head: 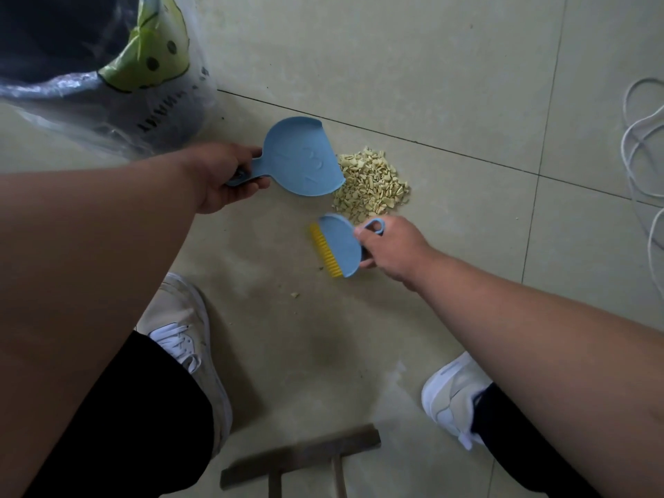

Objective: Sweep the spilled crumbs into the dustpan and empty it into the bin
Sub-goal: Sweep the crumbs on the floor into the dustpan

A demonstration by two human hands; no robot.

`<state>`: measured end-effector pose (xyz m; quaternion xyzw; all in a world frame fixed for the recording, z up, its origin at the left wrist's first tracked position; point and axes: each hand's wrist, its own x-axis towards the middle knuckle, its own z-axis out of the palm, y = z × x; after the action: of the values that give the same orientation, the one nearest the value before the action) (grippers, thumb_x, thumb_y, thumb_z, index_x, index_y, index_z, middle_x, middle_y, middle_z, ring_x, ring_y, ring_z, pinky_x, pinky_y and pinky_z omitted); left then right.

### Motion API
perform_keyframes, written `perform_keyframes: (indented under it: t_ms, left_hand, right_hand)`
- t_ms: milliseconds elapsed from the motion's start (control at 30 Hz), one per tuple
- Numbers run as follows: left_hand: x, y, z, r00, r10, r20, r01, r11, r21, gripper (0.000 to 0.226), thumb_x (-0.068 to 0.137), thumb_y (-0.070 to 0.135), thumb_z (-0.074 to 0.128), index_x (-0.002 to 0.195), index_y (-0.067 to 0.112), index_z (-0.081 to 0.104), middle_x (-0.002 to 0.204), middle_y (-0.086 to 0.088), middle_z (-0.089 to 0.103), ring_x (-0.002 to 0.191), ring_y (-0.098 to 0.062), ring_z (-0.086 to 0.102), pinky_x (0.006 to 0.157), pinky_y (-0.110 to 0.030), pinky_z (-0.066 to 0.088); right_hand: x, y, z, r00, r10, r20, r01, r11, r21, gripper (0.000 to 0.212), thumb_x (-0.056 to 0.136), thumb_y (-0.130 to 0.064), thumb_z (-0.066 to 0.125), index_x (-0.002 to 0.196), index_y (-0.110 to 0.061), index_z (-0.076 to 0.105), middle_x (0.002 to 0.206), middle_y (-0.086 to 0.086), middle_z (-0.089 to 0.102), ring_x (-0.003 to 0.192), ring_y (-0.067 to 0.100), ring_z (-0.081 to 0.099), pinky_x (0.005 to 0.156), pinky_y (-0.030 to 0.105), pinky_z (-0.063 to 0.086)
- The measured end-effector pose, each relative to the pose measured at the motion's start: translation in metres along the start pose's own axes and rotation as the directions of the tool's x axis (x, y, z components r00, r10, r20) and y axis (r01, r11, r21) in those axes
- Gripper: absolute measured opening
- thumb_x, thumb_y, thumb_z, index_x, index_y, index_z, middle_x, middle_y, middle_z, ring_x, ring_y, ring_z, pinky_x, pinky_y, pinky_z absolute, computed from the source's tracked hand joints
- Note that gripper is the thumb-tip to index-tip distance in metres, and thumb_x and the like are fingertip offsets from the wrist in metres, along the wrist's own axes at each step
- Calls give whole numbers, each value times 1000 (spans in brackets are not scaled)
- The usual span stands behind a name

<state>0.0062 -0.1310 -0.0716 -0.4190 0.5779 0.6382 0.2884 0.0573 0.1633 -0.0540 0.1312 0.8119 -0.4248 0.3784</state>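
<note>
A pile of pale yellow crumbs (370,183) lies on the beige tiled floor. My left hand (224,174) grips the handle of a small blue dustpan (301,156), whose open edge touches the pile's left side. My right hand (390,246) holds a blue hand brush (339,244) by its loop handle, yellow bristles pointing left, just below the pile. The bin (72,48), lined with a clear plastic bag, stands at the upper left. The dustpan looks empty.
A few stray crumbs (294,295) lie below the brush. My two white shoes (187,328) stand at the bottom. A wooden piece (301,458) lies between them. White cable loops (643,138) run along the right edge.
</note>
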Motion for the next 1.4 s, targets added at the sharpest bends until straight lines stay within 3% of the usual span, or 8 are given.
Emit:
perform_keyframes:
  t_ms: [233,367,633,867,1000,1133,1300,1400]
  left_hand:
    - [-4,1,2,1000,15,19,-16,999,50,54,100,2,41,147,20,59,118,-8,68,75,-10,75,50,-15,56]
    - [-6,0,-2,998,67,3,-67,997,43,59,96,0,40,147,20,61,126,-12,67,73,-10,75,52,-16,56]
    - [-10,-4,-29,995,63,-82,-63,998,3,53,95,1,44,135,23,70,125,-12,69,75,-13,78,52,-18,57]
    - [-10,-1,-34,997,41,-65,-39,999,31,59,95,-2,39,141,23,67,125,-10,70,85,-13,77,52,-16,56]
    - [-12,-1,-31,998,30,-55,-28,999,44,58,95,-3,39,140,22,66,118,-9,69,92,-15,75,51,-16,56]
    - [-15,2,-27,996,66,-58,-64,997,33,55,97,-2,39,138,22,66,110,-8,70,86,-15,73,50,-15,56]
    - [-17,0,-28,995,79,-54,-83,994,-69,45,103,0,42,131,24,68,109,-10,69,82,-16,74,52,-16,56]
    - [-15,2,-32,997,79,13,-76,988,-131,45,105,-1,44,139,22,63,122,-15,63,83,-20,72,55,-20,58]
  right_hand:
    - [-38,34,83,966,10,257,62,960,-272,22,97,-33,64,87,-14,69,83,11,74,79,28,73,74,41,61]
    - [-46,45,99,984,13,180,48,943,-329,21,98,-36,63,92,-17,70,87,6,71,81,20,65,69,29,48]
    - [-3,28,36,998,-44,-38,34,970,-241,29,91,-39,64,85,-12,70,79,14,74,74,33,75,74,53,63]
    - [26,5,-23,984,-70,-162,20,957,-290,21,100,-29,64,89,-12,69,87,16,72,73,29,76,61,33,60]
    - [29,4,-36,992,-30,-120,8,984,-179,20,101,-24,64,94,-6,69,95,21,72,76,27,76,76,43,65]
    - [18,9,-39,994,28,106,-23,998,-53,15,100,-16,66,96,-2,70,89,19,68,77,25,70,83,45,64]
    - [11,24,-34,982,-37,187,125,863,-490,12,98,-23,68,91,-15,74,85,11,74,78,29,74,78,43,62]
    - [16,24,-39,996,-75,38,84,898,-432,14,98,-22,67,85,-20,71,82,11,74,80,32,75,78,44,60]
